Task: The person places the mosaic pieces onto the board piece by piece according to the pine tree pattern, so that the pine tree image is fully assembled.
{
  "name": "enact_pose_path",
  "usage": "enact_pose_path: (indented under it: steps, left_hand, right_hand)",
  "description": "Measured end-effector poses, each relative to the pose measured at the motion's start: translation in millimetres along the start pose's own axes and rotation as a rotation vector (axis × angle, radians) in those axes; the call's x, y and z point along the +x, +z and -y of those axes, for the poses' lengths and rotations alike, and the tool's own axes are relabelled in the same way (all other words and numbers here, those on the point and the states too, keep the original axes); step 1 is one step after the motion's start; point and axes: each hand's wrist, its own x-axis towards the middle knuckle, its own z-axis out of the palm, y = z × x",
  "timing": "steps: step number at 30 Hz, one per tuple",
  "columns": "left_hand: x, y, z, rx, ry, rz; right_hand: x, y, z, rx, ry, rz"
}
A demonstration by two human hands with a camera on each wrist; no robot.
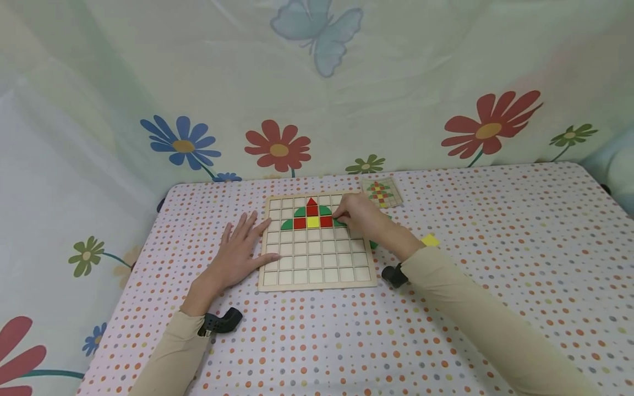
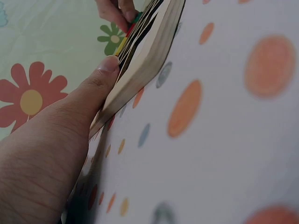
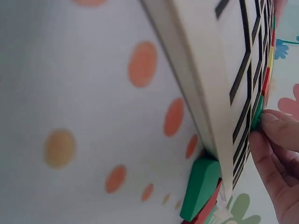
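A wooden grid board (image 1: 322,278) lies flat, with red, green and yellow tiles set in its upper rows. At the top sits a red triangle tile (image 1: 311,202), and lower down a yellow square tile (image 1: 313,221) has red squares on both sides. My left hand (image 1: 236,256) rests along the board's left edge, fingers spread, with the thumb (image 2: 96,84) on the rim. Thumb and fingers of my right hand (image 1: 364,214) pinch a green curved-edge tile (image 3: 256,112) at the right end of the lower tile row; the hand partly covers it.
Behind the board's top right corner lies a pattern card (image 1: 393,193) printed with a tree-like figure. Loose pieces sit right of the board, partly under my right forearm: a green block (image 3: 202,186), a red piece (image 3: 211,205) and a yellow one (image 1: 430,240). A dotted cloth covers the table (image 1: 307,346).
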Motion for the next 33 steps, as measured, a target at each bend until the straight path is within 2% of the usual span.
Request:
enact_pose_path:
  steps: [4,10,18,24,33]
  left_hand:
    - [-0.9,0.4,0.9,-0.005,0.002,0.002]
    - [0.4,0.3,-0.7,-0.005,0.009,0.0]
    - [-1.4,0.1,-0.3,0.002,0.006,-0.001]
    - [-2.6,1.8,2.1,0.003,0.0,-0.001]
    - [-0.8,2.1,0.2,-0.001,0.01,-0.011]
  right_hand:
    - [-4.3,-1,-2,0.067,0.033,0.022]
    - [-22.6,-16,-10,0.187,0.051,0.053]
    - [-54.6,-36,-13,0.072,-0.004,0.065]
    - [-77.9,-41,-17,0.053,-0.008,0.11]
    - [-85.9,-33,-27,0.057,0.004,0.127]
